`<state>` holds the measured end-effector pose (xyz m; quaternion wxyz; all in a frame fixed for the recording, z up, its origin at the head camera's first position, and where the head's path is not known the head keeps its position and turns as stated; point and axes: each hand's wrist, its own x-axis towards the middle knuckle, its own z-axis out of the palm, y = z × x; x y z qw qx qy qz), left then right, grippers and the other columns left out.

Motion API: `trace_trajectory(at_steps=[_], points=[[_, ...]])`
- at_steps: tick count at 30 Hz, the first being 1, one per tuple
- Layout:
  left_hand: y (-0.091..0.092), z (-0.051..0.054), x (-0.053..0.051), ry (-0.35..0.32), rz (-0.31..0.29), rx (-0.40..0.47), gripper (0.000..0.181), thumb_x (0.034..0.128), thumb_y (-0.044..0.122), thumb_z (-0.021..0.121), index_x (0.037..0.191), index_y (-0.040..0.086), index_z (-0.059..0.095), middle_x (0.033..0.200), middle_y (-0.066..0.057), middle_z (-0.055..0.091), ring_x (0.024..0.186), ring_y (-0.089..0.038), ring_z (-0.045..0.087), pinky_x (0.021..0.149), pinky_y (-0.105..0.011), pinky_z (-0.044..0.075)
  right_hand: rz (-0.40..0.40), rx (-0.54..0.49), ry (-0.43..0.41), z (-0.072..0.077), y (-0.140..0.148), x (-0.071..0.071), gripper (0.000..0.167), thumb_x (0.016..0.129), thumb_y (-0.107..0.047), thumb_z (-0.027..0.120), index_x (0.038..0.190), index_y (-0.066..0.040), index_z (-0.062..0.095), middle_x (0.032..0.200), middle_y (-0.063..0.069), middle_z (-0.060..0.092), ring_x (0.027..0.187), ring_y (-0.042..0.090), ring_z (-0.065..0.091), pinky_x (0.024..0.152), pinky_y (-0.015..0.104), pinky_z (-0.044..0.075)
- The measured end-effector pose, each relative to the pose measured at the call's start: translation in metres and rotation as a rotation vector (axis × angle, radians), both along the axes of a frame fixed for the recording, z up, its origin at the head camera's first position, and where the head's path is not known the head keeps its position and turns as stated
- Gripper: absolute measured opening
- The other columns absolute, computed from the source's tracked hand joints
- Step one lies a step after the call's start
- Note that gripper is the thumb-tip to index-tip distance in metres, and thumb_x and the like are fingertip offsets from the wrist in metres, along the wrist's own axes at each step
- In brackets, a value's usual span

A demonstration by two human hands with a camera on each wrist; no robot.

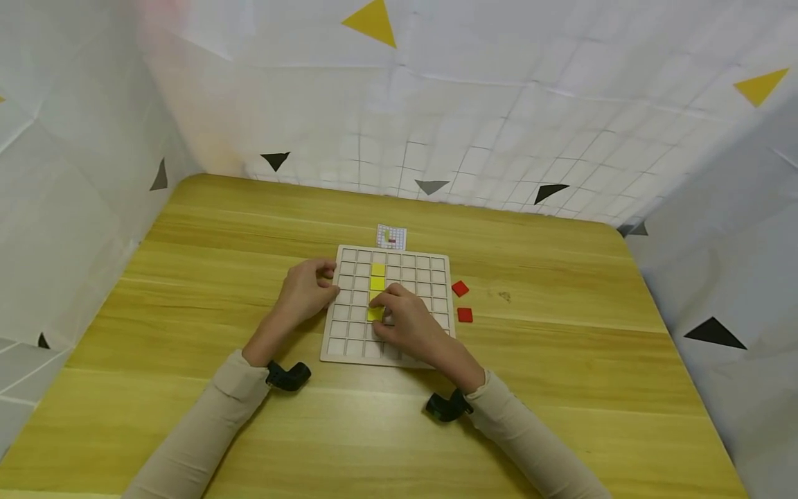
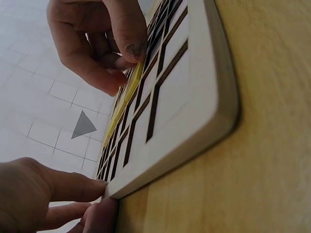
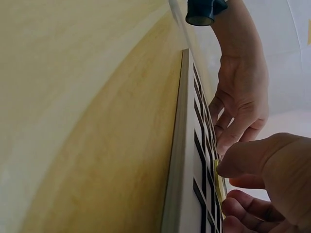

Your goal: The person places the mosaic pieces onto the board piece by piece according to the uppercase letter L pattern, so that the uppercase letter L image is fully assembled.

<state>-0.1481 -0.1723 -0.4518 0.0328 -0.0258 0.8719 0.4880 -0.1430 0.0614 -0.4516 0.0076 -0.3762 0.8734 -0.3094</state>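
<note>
The right hand (image 1: 408, 320) pinches a yellow tile (image 1: 375, 314) between thumb and forefinger, down at the grid board (image 1: 337, 346), with a column of yellow tiles (image 1: 377, 283) running on just beyond that grip and two red tiles (image 1: 465, 314) on the table (image 1: 561, 374) to its right, past the board's edge. The left hand (image 1: 305, 287), to the left of the pinch, touches the board's left edge with its fingertips, though whether it grips that edge I cannot tell

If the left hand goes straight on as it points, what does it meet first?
The gridded board, at its left edge. The left hand seems to touch it there, though depth is hard to judge.
</note>
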Motion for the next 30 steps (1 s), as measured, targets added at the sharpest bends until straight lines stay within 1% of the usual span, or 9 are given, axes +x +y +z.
trace_trajectory(at_steps=[5, 13, 17, 22, 28, 30], points=[[0.0, 0.001, 0.0, -0.003, 0.005, -0.006, 0.047, 0.0858, 0.004, 0.07, 0.132, -0.001, 0.061, 0.115, -0.015, 0.063, 0.099, -0.028, 0.067, 0.071, -0.034, 0.057, 0.001, -0.007, 0.046, 0.003, 0.003, 0.002, 0.021, 0.083, -0.007, 0.074, 0.105, -0.005, 0.073, 0.1, 0.005, 0.06, 0.082, 0.015, 0.059, 0.07, 0.024, 0.051], [0.001, 0.0, 0.0, 0.003, 0.003, -0.024, 0.047, 0.0859, 0.005, 0.071, 0.132, -0.001, 0.061, 0.114, -0.015, 0.064, 0.099, -0.028, 0.066, 0.074, -0.035, 0.057, -0.011, -0.034, 0.08, 0.006, 0.013, 0.007, 0.021, 0.082, -0.003, 0.074, 0.103, -0.002, 0.073, 0.098, 0.008, 0.062, 0.081, 0.019, 0.06, 0.069, 0.026, 0.052], [0.001, 0.0, 0.0, 0.009, -0.001, -0.03, 0.047, 0.086, 0.004, 0.07, 0.132, -0.001, 0.061, 0.114, -0.015, 0.064, 0.098, -0.028, 0.066, 0.073, -0.035, 0.057, -0.022, -0.035, 0.071, 0.006, 0.019, 0.009, 0.02, 0.083, -0.003, 0.075, 0.102, -0.002, 0.073, 0.096, 0.008, 0.063, 0.081, 0.019, 0.06, 0.07, 0.026, 0.052], [0.002, 0.0, 0.0, 0.013, -0.006, -0.034, 0.047, 0.0861, 0.004, 0.07, 0.132, -0.002, 0.061, 0.114, -0.016, 0.064, 0.097, -0.028, 0.067, 0.071, -0.034, 0.057, -0.057, -0.016, 0.053, 0.004, 0.028, 0.013, 0.02, 0.082, -0.003, 0.075, 0.102, -0.004, 0.073, 0.095, 0.005, 0.063, 0.083, 0.017, 0.06, 0.071, 0.026, 0.052], [0.002, 0.0, 0.0, 0.005, -0.007, -0.026, 0.047, 0.0863, 0.004, 0.07, 0.132, -0.002, 0.06, 0.115, -0.017, 0.063, 0.098, -0.029, 0.066, 0.069, -0.033, 0.057, -0.088, -0.009, 0.065, 0.004, 0.04, 0.019, 0.019, 0.082, -0.002, 0.075, 0.101, -0.003, 0.074, 0.094, 0.006, 0.064, 0.081, 0.018, 0.06, 0.07, 0.026, 0.052], [0.001, 0.0, 0.0, 0.006, -0.008, -0.022, 0.047, 0.0865, 0.004, 0.07, 0.132, -0.002, 0.06, 0.115, -0.017, 0.062, 0.099, -0.029, 0.067, 0.068, -0.032, 0.057, -0.098, -0.008, 0.057, 0.005, 0.045, 0.021, 0.019, 0.083, -0.002, 0.075, 0.101, -0.003, 0.074, 0.095, 0.006, 0.064, 0.081, 0.017, 0.06, 0.07, 0.026, 0.052]])
